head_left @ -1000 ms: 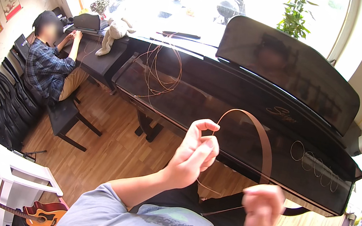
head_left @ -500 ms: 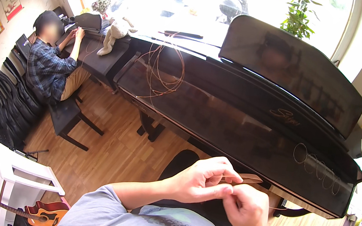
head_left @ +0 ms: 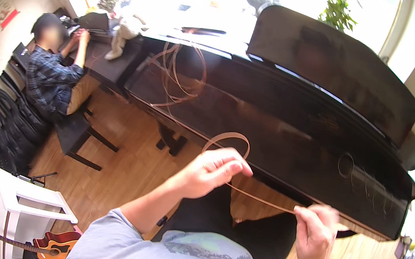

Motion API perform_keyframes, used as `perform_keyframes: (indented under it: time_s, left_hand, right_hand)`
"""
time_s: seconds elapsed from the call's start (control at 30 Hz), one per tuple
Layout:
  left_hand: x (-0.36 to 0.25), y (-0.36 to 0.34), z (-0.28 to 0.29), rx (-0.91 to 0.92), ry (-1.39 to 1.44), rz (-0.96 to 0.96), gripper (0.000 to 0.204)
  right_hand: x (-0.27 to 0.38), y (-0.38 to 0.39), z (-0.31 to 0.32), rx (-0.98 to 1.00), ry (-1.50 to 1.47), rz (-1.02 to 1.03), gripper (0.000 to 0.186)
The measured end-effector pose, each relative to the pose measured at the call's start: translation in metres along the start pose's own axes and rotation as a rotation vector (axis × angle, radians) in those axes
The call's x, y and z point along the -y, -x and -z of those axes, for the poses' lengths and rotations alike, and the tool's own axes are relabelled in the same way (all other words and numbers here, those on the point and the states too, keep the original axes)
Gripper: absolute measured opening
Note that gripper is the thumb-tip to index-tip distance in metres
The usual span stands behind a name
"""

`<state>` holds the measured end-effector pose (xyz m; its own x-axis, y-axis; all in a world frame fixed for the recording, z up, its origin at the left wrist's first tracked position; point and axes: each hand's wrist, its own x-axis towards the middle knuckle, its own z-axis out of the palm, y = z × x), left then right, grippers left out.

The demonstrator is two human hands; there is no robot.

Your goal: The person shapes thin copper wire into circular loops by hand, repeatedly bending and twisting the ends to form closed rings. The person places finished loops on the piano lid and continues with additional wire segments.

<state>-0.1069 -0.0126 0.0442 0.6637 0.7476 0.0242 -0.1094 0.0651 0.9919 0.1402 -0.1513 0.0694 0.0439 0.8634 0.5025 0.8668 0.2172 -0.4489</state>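
My left hand [head_left: 212,174] is closed on a copper-coloured wire [head_left: 261,200], whose curved loop [head_left: 242,137] rises above the knuckles. From that hand the wire runs in a shallow sag to my right hand [head_left: 315,234], which pinches it between thumb and fingers. Both hands are in the air over my lap, in front of a black piano [head_left: 279,161]. The right fingers are partly blurred, and the wire inside each fist is hidden. Several loose loops of similar copper wire [head_left: 203,82] lie on the piano's left part.
Thin wire rings [head_left: 345,164] lie in a row on the piano's right part. At the left, a person in a checked shirt [head_left: 51,78] sits on a black bench [head_left: 75,135] at a dark table. A guitar [head_left: 52,252] leans by a white piece of furniture [head_left: 0,204].
My hands have moved apart: the left went left and up, the right went right. The wire now stretches between them, and its loop stands up above the left hand.
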Motion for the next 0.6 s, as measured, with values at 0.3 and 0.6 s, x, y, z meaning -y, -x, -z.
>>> perform_keyframes:
  time_s: [0.3, 0.6]
  left_hand:
    - [0.035, -0.029, -0.015, 0.057, 0.232, 0.048, 0.017]
    - [0.045, -0.038, -0.022, 0.107, 0.196, 0.191, 0.018]
  right_hand:
    - [0.02, -0.011, 0.001, -0.328, -0.005, 0.129, 0.016]
    - [-0.053, -0.031, -0.026, -0.645, -0.539, -0.347, 0.008]
